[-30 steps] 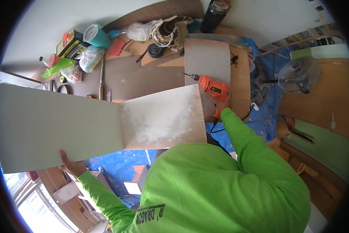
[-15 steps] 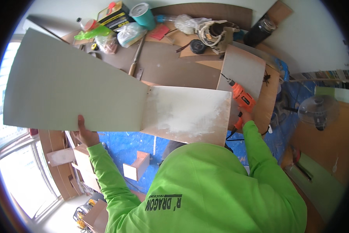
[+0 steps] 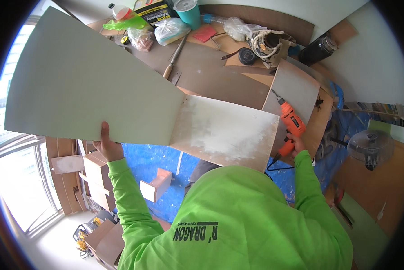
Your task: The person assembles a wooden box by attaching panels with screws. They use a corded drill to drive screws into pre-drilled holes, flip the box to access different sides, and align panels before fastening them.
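My left hand (image 3: 107,145) grips the lower edge of a large pale green panel (image 3: 89,90), thumb on its face and fingers hidden behind. Joined to the panel's right end at an angle is a shorter board (image 3: 224,130), smeared with white over bare wood. In my right hand (image 3: 295,143) is an orange power drill (image 3: 292,120), its bit pointing up and to the left. The drill is just right of the short board, over a whitish board (image 3: 296,83) lying on the bench. A black cord runs from its handle.
Along the bench's back stand a teal tumbler (image 3: 188,15), an adhesive can (image 3: 154,11), plastic bags (image 3: 171,30), a tape measure (image 3: 247,56) and a canvas bag (image 3: 269,42). A long wooden-handled tool (image 3: 175,58) lies behind the panel. A fan (image 3: 370,146) stands right; a small wooden box (image 3: 156,185) sits on blue sheeting (image 3: 136,153).
The view has shifted slightly. The drill is still in my right hand, and my left hand still holds the panel; the joined boards appear tilted a little, right end lower.
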`<state>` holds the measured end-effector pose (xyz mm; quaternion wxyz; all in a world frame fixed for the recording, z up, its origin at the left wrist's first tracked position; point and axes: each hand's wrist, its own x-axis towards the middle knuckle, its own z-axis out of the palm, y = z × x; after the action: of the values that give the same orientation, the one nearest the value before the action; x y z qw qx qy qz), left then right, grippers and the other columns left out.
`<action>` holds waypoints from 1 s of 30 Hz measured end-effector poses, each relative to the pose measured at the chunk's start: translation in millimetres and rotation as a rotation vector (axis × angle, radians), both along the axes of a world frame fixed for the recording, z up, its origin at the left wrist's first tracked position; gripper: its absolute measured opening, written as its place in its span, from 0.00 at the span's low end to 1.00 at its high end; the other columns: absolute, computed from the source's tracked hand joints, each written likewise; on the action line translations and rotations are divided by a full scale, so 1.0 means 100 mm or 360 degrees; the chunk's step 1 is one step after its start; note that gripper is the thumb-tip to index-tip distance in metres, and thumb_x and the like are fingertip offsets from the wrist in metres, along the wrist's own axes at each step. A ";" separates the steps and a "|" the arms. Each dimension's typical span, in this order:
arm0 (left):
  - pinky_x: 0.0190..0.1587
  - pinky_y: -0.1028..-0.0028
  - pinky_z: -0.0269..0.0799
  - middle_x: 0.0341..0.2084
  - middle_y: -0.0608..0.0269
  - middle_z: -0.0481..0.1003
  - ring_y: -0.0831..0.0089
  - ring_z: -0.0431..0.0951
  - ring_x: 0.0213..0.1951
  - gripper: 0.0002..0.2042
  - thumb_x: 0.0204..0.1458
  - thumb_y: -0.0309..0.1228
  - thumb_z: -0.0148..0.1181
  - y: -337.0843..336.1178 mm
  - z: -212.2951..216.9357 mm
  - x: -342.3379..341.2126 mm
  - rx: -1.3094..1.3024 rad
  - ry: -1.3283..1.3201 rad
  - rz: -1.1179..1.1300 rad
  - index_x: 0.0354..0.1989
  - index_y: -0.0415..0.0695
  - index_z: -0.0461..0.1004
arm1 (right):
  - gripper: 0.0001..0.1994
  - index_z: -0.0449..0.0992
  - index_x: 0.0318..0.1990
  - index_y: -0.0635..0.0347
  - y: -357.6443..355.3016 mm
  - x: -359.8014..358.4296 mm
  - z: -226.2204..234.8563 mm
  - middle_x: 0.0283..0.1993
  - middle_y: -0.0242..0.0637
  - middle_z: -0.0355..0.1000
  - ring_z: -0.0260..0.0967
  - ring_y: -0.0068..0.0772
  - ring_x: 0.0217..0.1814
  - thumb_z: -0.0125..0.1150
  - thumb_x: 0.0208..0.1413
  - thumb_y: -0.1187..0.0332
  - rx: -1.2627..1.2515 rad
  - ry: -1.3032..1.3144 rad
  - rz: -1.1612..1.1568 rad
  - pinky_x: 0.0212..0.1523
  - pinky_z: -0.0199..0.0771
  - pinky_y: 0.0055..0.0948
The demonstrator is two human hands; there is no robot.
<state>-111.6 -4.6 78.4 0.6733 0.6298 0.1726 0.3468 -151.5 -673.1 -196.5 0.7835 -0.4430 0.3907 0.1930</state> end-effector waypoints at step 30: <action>0.44 0.77 0.74 0.37 0.68 0.81 0.80 0.78 0.39 0.08 0.56 0.19 0.68 -0.05 0.03 0.05 0.0004 0.0004 -0.0137 0.43 0.39 0.80 | 0.17 0.76 0.48 0.62 3.31 2.43 2.58 0.41 0.38 0.76 0.74 0.30 0.43 0.70 0.51 0.69 -0.1360 -0.1390 0.2412 0.49 0.74 0.32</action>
<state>-106.5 -9.1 81.6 0.6865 0.6379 0.1459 0.3169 91.4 -342.3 61.5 0.3007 -0.8566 -0.2858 0.3067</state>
